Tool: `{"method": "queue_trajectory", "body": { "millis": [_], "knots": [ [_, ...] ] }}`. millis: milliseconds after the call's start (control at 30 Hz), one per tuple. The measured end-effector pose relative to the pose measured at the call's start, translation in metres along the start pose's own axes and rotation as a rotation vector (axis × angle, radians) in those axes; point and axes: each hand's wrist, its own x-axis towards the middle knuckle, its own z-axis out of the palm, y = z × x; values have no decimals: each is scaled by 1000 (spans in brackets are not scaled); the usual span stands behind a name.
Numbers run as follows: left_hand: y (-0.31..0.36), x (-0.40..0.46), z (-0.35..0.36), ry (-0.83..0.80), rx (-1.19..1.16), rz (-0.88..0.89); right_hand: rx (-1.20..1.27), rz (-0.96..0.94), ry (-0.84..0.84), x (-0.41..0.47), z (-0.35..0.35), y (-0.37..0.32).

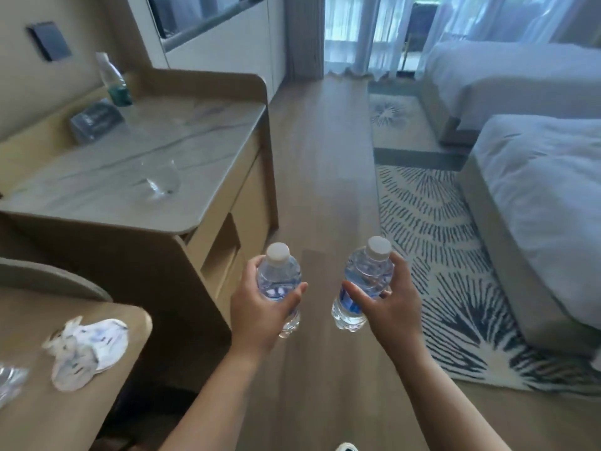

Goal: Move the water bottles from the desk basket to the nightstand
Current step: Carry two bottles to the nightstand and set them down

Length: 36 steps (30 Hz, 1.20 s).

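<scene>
My left hand (257,307) grips a small clear water bottle (279,275) with a white cap, held upright over the wooden floor. A second clear bottle (366,276) with a blue label and white cap is held in my right hand (395,301), tilted slightly left. Both bottles hang at about the same height, a short gap apart. No basket or nightstand shows in the view.
A marble-topped cabinet (201,131) stands at left with a drinking glass (161,177), a dark box (96,120) and a green-labelled bottle (113,81). A wooden desk corner (130,323) carries paper coasters (87,349). Two beds (546,190) and a patterned rug (435,242) lie right.
</scene>
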Motion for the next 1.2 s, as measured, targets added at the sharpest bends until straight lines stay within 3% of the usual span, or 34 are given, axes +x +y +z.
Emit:
{"method": "queue_trajectory", "body": {
  "millis": [367, 867, 1200],
  "knots": [
    [23, 109, 154, -129, 73, -7, -50, 85, 133, 140, -76, 78],
    [-1, 388, 291, -303, 113, 35, -119, 231, 282, 401, -30, 141],
    [-8, 553, 392, -294, 129, 87, -130, 236, 384, 565, -25, 175]
  ]
}}
